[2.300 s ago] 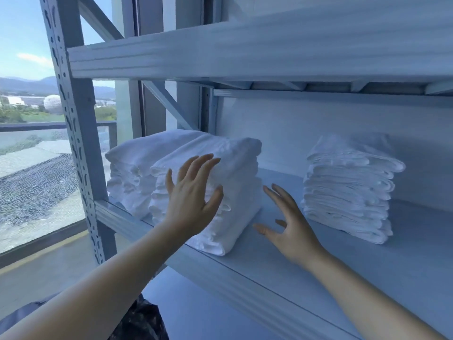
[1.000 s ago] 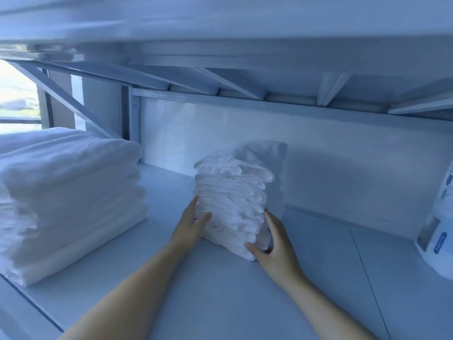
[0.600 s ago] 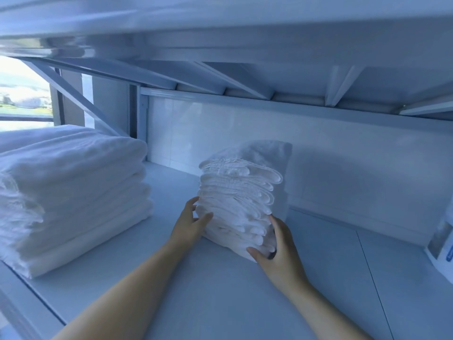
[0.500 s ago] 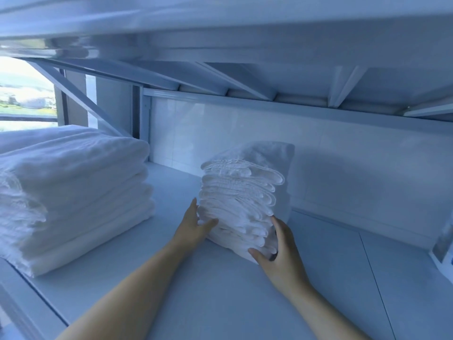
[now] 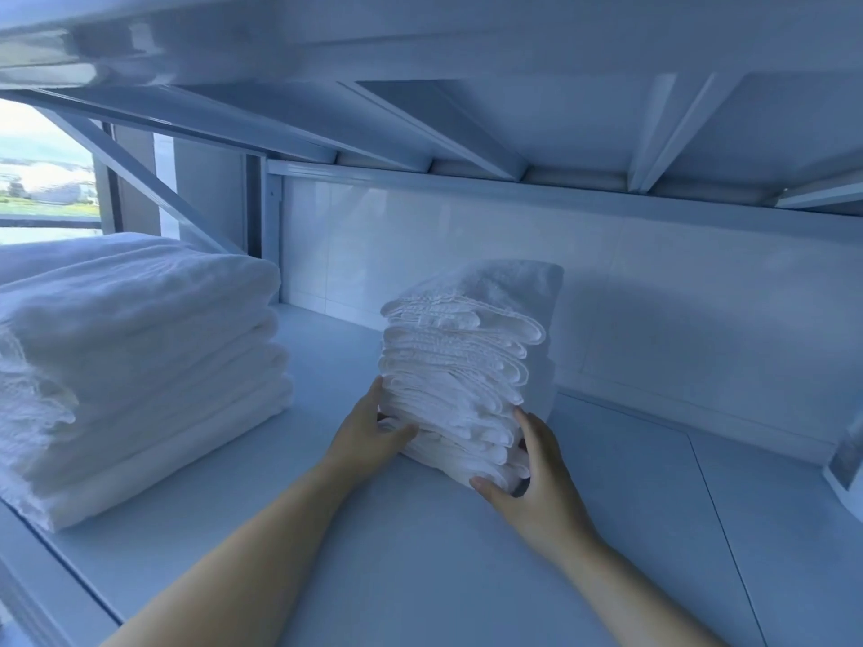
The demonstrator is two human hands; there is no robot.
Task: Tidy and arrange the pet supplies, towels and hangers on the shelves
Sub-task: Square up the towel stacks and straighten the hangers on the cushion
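A small stack of folded white towels (image 5: pixel 460 366) stands in the middle of the white shelf (image 5: pixel 420 576), near the back wall. My left hand (image 5: pixel 369 436) grips its lower left corner, fingers along the side and thumb across the front. On the other side my right hand (image 5: pixel 537 478) grips the lower right corner, fingers up the side and thumb under the front edge. A bigger stack of thick folded white towels (image 5: pixel 140 347) lies at the left end of the shelf, apart from both hands.
The upper shelf's underside with its metal braces (image 5: pixel 467 109) hangs close overhead. A white container (image 5: pixel 847 464) shows partly at the right edge. A diagonal frame brace and a window (image 5: pixel 42 179) are behind the big stack.
Both hands left the big left stack and came to the small stack, clasping its base. Over the last second they keep that hold, the left thumb moving across the front.
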